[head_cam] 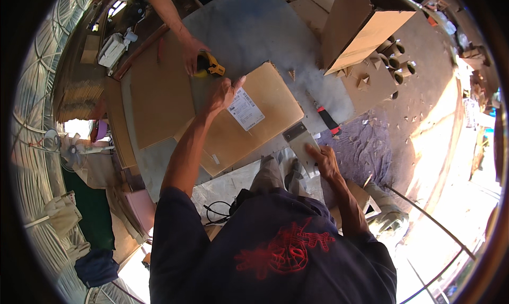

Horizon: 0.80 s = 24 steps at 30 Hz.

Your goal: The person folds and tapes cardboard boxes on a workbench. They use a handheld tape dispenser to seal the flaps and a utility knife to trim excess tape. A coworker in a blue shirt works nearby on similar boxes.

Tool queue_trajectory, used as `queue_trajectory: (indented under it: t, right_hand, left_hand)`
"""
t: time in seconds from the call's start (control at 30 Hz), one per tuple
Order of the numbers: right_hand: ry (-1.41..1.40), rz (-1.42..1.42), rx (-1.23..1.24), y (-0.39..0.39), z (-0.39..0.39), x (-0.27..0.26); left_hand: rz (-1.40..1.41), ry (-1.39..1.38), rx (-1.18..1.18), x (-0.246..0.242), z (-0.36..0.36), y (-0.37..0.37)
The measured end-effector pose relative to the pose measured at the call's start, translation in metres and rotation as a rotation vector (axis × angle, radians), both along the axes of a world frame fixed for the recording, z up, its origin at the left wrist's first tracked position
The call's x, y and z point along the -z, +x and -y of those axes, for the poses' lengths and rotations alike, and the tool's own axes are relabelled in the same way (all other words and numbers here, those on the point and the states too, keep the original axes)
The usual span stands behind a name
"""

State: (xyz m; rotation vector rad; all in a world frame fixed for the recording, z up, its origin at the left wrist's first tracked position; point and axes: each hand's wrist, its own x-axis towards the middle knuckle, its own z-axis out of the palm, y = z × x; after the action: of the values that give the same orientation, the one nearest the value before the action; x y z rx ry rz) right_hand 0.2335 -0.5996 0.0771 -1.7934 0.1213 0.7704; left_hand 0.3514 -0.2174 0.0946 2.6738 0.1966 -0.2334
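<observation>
My left hand (226, 95) grips the far edge of a folded cardboard carton (274, 99), its thumb out along the edge and the fingers mostly hidden. Close to that thumb, a white printed label (245, 109) is stuck on the carton. My right hand (327, 162) holds a flat metal tool (305, 147) with a dark, riveted end, which lies by the carton's near right corner. Beyond the carton, another person's hand (193, 55) is at a yellow and black tool (212, 67), possibly a tape measure. A red and black utility knife (328, 119) lies right of the carton.
A metal-topped table (254, 29) bears a flat cardboard sheet (161, 105) on the left. An open cardboard box (354, 33) stands at the far right, with several cardboard tubes (395, 61) behind it. Stacked cardboard (79, 93) and a fan (73, 151) are at the left.
</observation>
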Motion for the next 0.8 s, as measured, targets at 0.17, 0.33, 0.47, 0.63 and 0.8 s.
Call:
queue_trajectory:
  t: [0.17, 0.33, 0.47, 0.63, 0.8]
  right_hand:
    - [-0.023, -0.061, 0.034, -0.023, 0.022, 0.028]
    - [-0.019, -0.111, 0.026, 0.017, -0.006, 0.054]
    - [0.21, -0.133, 0.055, 0.049, -0.048, 0.058]
    - [0.103, -0.045, -0.03, 0.03, -0.061, 0.034]
    - [0.09, 0.026, 0.022, 0.024, -0.067, 0.04]
  left_hand:
    - [-0.001, -0.107, -0.005, 0.007, -0.018, 0.013]
    - [-0.044, -0.143, 0.037, 0.032, -0.054, 0.036]
    - [-0.104, 0.013, -0.006, 0.059, -0.094, 0.075]
    - [-0.453, -0.118, 0.036, 0.118, -0.066, 0.059]
    - [-0.286, -0.536, 0.204, 0.134, 0.018, 0.025]
